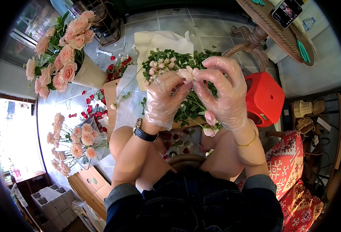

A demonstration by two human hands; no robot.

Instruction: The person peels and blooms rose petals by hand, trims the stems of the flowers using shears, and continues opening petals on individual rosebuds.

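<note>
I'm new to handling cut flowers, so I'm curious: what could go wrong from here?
The pale bloom is pinched between the left hand and the right hand, so its soft petals might bruise or tear. The clear gloves look loose and wrinkled, which could dull the grip or let a fold snag. Pink roses show close to the right wrist in this view and might get knocked.

A red stool [270,96] is blocking passage outward of the right hand [226,94]; leafy stems [184,110] are crowding below; a gap is running between the left hand [162,98] and a white bucket [91,75].
</note>
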